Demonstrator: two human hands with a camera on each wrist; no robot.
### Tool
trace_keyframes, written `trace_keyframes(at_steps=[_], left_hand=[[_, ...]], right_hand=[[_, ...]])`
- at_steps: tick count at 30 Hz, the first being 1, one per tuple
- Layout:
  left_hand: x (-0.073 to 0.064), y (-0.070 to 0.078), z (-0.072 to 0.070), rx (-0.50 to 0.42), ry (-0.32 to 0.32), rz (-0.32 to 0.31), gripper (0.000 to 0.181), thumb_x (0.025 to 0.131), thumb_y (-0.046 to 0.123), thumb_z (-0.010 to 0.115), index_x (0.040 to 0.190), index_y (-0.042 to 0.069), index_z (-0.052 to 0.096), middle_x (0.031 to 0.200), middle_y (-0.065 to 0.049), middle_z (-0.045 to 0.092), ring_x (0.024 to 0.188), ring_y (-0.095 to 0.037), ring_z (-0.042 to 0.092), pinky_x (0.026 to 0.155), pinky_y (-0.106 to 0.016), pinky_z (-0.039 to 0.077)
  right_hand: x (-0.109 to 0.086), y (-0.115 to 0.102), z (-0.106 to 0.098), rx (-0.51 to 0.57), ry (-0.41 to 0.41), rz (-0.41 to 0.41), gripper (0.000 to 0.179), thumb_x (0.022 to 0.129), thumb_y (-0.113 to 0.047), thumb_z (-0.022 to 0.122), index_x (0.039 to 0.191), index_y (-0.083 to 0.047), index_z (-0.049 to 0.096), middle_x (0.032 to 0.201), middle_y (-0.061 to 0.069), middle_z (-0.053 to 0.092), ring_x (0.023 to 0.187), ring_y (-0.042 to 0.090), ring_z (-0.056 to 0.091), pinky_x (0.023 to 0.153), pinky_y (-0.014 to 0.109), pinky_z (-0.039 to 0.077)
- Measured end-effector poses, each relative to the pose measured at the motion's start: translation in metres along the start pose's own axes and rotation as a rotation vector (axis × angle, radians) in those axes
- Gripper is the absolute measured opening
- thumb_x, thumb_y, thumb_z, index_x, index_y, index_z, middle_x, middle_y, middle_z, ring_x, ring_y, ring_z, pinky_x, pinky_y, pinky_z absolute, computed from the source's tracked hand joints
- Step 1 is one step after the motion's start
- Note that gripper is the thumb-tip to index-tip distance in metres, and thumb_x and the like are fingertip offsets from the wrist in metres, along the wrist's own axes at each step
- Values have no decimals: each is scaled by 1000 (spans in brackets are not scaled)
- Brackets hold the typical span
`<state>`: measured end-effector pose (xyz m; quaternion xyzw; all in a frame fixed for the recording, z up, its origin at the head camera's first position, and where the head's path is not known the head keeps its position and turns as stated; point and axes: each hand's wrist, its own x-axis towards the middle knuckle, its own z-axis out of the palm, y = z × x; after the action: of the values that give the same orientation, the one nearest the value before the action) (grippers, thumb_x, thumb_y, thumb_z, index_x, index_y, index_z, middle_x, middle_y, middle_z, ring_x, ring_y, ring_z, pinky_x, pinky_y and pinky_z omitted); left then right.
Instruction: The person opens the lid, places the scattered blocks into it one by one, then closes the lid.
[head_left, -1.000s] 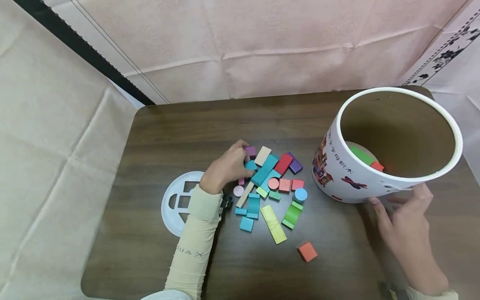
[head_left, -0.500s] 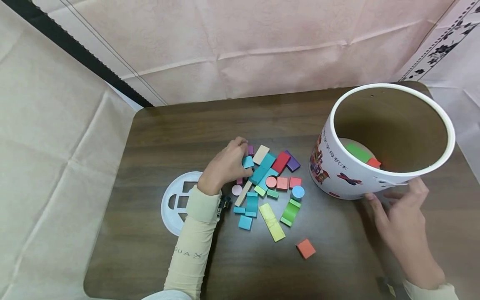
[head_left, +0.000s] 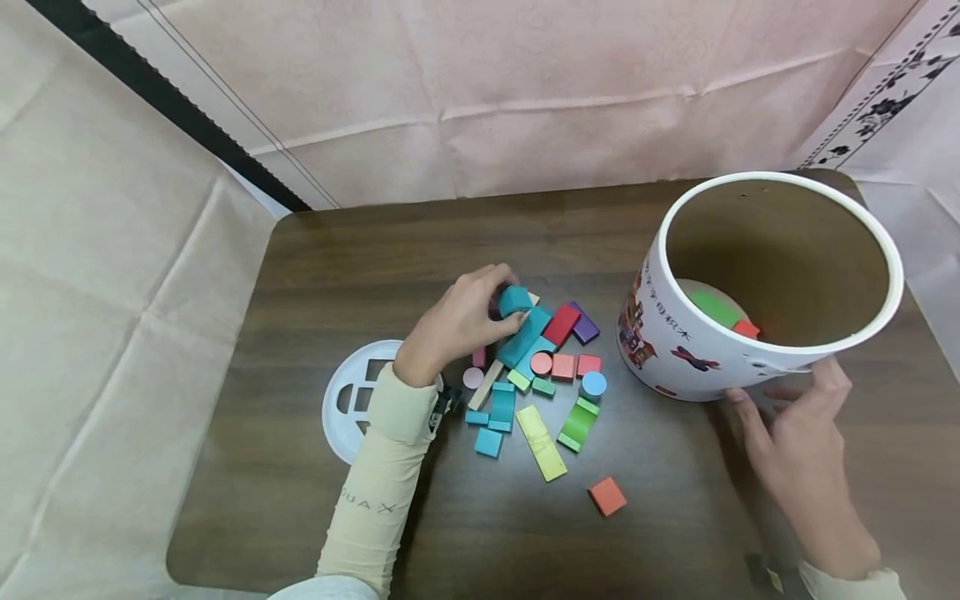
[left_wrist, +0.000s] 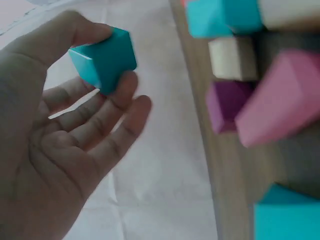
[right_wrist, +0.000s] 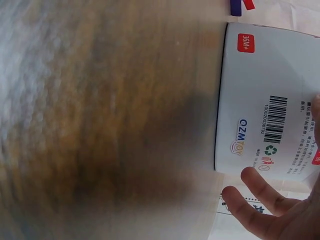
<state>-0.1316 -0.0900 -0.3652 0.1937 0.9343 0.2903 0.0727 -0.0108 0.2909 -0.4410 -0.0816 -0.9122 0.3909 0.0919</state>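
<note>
My left hand [head_left: 461,321] pinches a teal block [left_wrist: 105,57] between thumb and fingers, just above the left back part of a loose block pile. In the left wrist view the block sits at the fingertips, apart from the others. A longer teal block [head_left: 525,337], a red block [head_left: 562,325] and a purple block [head_left: 586,330] lie close to that hand. My right hand [head_left: 806,458] rests against the near side of a white printed toy bucket [head_left: 675,333], below its rim. Two of its fingers [right_wrist: 257,220] stretch out loosely in the right wrist view.
Inside the bucket lie a green piece [head_left: 716,308] and a red piece [head_left: 746,328]. A white lid with shaped holes [head_left: 341,433] lies left of the pile, partly under the left arm. An orange block [head_left: 607,496] lies nearer the front. Cloth [head_left: 562,142] hangs behind the table.
My left hand has lifted the teal block off the table and moved slightly right and back with it. The right hand stays at the bucket.
</note>
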Motion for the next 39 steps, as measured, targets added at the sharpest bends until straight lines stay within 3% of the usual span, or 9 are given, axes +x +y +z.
trace_keyframes(at_steps=[4,12,18,21,26,28,31,36,39], left_hand=[[-1,12,-4,-48,59,77,46,92,20,82,133,6,67,120,-7,63,101,-23,63,85,-37,62],[8,41,-12,-34,153,208,49,91,13,82,136,4,66,123,-7,59,102,-19,63,89,-25,56],[23,64,-22,-38,222,402,49,94,8,79,138,-1,60,129,-11,62,106,-18,62,93,-24,54],[28,82,-29,-60,233,485,48,95,11,80,137,-2,60,130,-12,63,108,-17,62,95,-22,53],[35,117,-39,-88,194,552,53,96,17,80,141,-3,60,131,-13,66,112,-15,64,101,-17,49],[40,130,-40,-55,176,569,58,98,20,78,146,-4,56,130,-13,64,111,-14,63,101,-15,47],[49,147,-41,67,138,601,60,101,24,74,150,-3,52,132,-13,60,112,-14,60,99,-11,43],[63,171,-38,292,60,659,45,105,27,65,145,8,62,131,-7,58,112,-15,54,96,-16,41],[72,183,-37,429,8,643,44,106,32,59,147,16,61,136,0,59,119,-12,53,98,-17,39]], right_hand=[[1,-1,1,-8,-10,-20,105,93,-9,80,166,-23,6,161,15,17,108,45,63,79,5,31],[2,-3,2,0,-26,-35,106,94,-12,80,166,-25,4,162,13,14,108,47,63,77,8,34],[3,-2,-1,-2,-15,-54,107,93,-10,81,166,-24,4,163,13,14,107,47,63,78,4,32],[3,-1,-2,-11,-20,-57,107,93,-10,81,166,-23,3,162,14,14,107,47,62,77,6,32],[2,0,-3,-18,-25,-49,107,94,-11,80,166,-25,2,161,14,13,107,47,62,77,4,31],[2,0,-4,-25,-29,-48,107,95,-12,79,166,-24,1,161,14,13,107,47,62,76,8,34],[1,-1,-4,-28,-19,-47,105,95,-11,79,166,-24,2,162,14,14,107,46,62,77,18,38],[1,-2,-2,-26,-15,-38,105,95,-12,78,166,-25,2,164,12,12,108,45,63,81,37,45],[1,-1,-3,-32,-23,-48,106,95,-12,79,166,-25,1,163,13,12,107,46,63,80,35,46]])
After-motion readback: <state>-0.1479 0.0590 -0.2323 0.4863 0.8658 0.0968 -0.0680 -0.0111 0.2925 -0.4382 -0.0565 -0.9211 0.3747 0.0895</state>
